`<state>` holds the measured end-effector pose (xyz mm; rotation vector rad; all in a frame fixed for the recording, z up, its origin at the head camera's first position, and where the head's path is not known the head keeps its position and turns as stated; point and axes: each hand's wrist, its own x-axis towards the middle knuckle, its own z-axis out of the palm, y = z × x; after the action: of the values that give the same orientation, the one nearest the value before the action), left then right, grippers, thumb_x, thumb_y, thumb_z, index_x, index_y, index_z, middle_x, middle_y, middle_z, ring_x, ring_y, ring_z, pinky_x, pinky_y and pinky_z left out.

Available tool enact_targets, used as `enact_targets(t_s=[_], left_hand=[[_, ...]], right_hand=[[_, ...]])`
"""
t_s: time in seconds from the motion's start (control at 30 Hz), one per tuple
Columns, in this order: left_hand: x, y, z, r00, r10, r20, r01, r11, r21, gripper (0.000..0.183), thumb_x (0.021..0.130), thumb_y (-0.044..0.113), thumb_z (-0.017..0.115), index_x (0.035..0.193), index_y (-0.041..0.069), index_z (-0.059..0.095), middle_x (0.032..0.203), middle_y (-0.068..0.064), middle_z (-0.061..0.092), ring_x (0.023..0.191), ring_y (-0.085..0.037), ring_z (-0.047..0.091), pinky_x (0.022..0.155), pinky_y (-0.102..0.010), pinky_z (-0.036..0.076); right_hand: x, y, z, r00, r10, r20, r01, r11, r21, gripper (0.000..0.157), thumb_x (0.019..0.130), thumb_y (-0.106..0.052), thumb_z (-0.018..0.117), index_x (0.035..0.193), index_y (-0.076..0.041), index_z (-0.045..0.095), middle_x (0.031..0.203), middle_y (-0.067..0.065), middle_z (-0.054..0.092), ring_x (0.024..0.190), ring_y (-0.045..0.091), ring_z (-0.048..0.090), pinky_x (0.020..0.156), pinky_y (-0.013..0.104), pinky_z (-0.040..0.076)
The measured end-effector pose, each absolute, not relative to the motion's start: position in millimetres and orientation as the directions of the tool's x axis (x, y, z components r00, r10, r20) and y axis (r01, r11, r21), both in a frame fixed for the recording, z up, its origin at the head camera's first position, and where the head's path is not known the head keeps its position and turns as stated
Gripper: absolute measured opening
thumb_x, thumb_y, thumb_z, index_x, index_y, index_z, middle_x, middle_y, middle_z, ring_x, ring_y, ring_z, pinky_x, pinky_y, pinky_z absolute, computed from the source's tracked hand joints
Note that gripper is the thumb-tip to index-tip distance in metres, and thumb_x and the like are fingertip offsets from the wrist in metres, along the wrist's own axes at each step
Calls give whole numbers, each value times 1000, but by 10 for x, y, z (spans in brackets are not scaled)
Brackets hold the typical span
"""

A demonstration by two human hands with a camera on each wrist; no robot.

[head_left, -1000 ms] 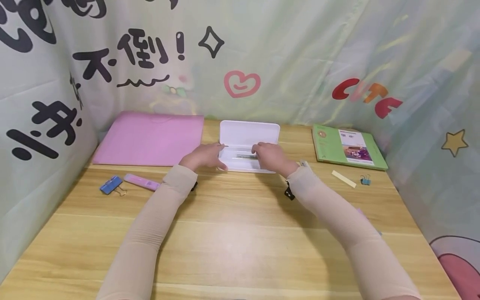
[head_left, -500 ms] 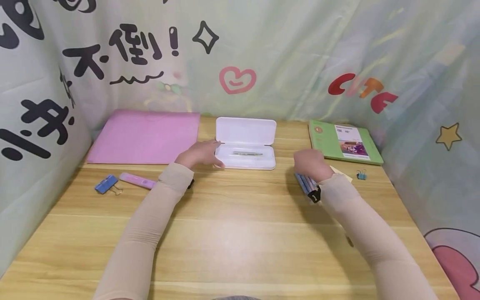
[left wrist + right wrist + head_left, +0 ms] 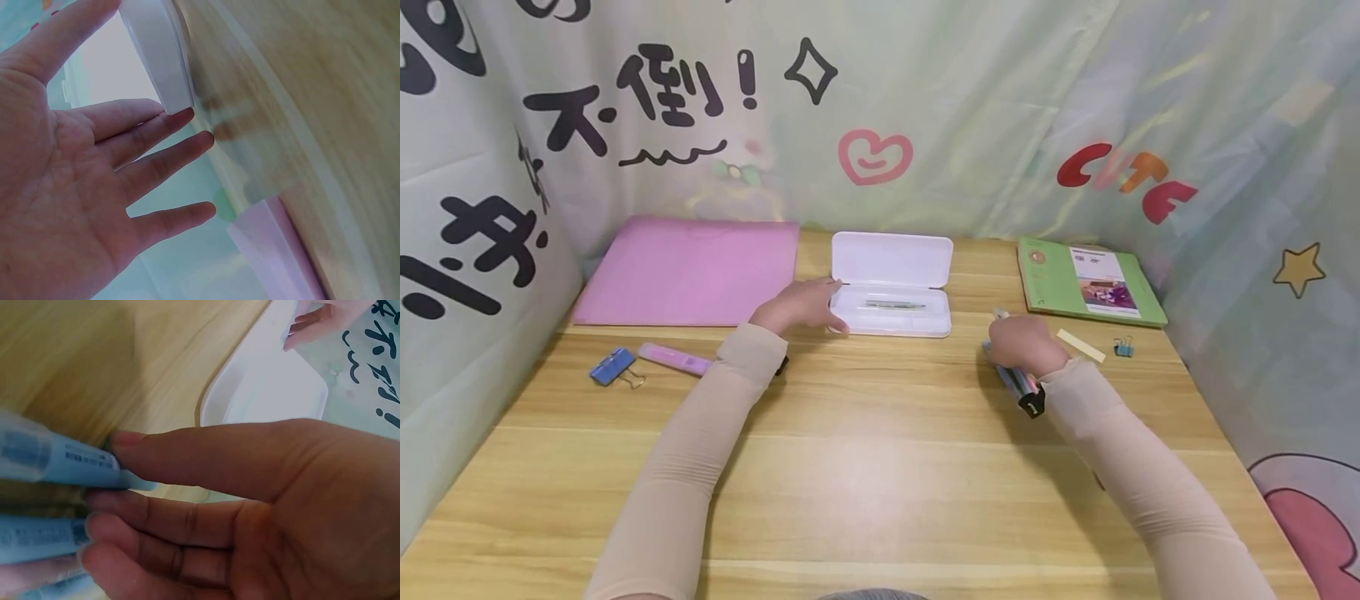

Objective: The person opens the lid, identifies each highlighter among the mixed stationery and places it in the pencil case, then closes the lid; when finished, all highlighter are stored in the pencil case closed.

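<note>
An open white pencil case [image 3: 891, 260] stands at the back middle, with a thin pen [image 3: 895, 306] lying in its tray. My left hand [image 3: 797, 306] is at the case's left end, its straight, spread fingers touching the case's corner in the left wrist view. To the right, my right hand [image 3: 1026, 343] is low over a group of pens [image 3: 1015, 379]. Between thumb and forefinger it pinches the end of a light blue pen [image 3: 84, 459]. Another blue pen [image 3: 37, 537] lies beside the other fingertips, and part of the group is hidden under the hand.
A pink folder [image 3: 692, 271] lies at the back left, a green notebook [image 3: 1090, 279] at the back right. Nearer are a blue binder clip [image 3: 612, 367], a pink-purple flat stick-like thing [image 3: 673, 359], a cream strip [image 3: 1081, 345] and a teal binder clip [image 3: 1123, 347].
My right hand has left the pencil case, where the thin pen lies, and moved right and down to the group of pens, where it pinches a blue one. The left hand stays at the case.
</note>
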<state>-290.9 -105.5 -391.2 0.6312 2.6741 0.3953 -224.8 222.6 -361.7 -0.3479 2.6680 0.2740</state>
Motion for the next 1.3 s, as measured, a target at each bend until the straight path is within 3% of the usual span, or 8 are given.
enact_targets(t_s=[0.33, 0.43, 0.63, 0.73, 0.93, 1.3], left_hand=[[-2909, -1066, -3905, -832, 476, -287, 369, 859, 355, 92, 70, 52, 63, 138, 8, 20, 142, -8, 16, 128, -25, 14, 102, -42, 15], [-2916, -1084, -3916, -833, 473, -287, 366, 860, 355, 92, 70, 53, 63, 139, 9, 20, 142, -8, 16, 128, -25, 14, 102, -42, 15], [-2930, -1091, -3932, -833, 467, -296, 355, 862, 361, 94, 68, 55, 62, 139, 10, 18, 143, -8, 15, 128, -24, 13, 101, -42, 15], [-2940, -1079, -3950, -832, 466, -301, 355, 865, 355, 96, 68, 57, 61, 139, 11, 17, 143, -6, 14, 128, -23, 14, 102, -41, 15], [-2948, -1036, -3983, -833, 469, -295, 365, 865, 344, 96, 67, 57, 62, 139, 10, 19, 142, -7, 16, 128, -23, 16, 101, -40, 16], [-2951, -1066, -3977, -843, 452, -293, 349, 872, 342, 98, 65, 60, 61, 139, 11, 19, 143, -7, 16, 128, -23, 16, 101, -40, 17]], right_hand=[[-2346, 1989, -3521, -917, -265, -297, -286, 958, 28, 23, 79, -23, 49, 59, -12, 48, 56, 4, 49, 48, 20, 45, 39, 33, 34], [-2458, 1798, -3520, -923, -317, -219, -327, 945, 14, 16, 79, -21, 50, 67, -12, 48, 58, 4, 48, 49, 20, 45, 40, 34, 34], [-2711, 1419, -3697, -851, -525, 14, -524, 851, 46, 13, 85, -22, 48, 84, -11, 55, 65, 0, 49, 52, 16, 45, 43, 32, 37], [-2801, 1293, -3791, -818, -568, 88, -565, 823, 61, 15, 86, -21, 49, 91, -11, 59, 72, 2, 50, 56, 17, 48, 45, 33, 40], [-2897, 1196, -3923, -836, -540, 102, -536, 842, 63, 20, 85, -16, 46, 99, -10, 59, 79, 4, 50, 63, 19, 51, 46, 37, 43], [-2958, 1169, -4001, -819, -569, 80, -560, 821, 112, 20, 83, -7, 47, 100, -10, 57, 88, 5, 57, 77, 21, 52, 53, 36, 46]])
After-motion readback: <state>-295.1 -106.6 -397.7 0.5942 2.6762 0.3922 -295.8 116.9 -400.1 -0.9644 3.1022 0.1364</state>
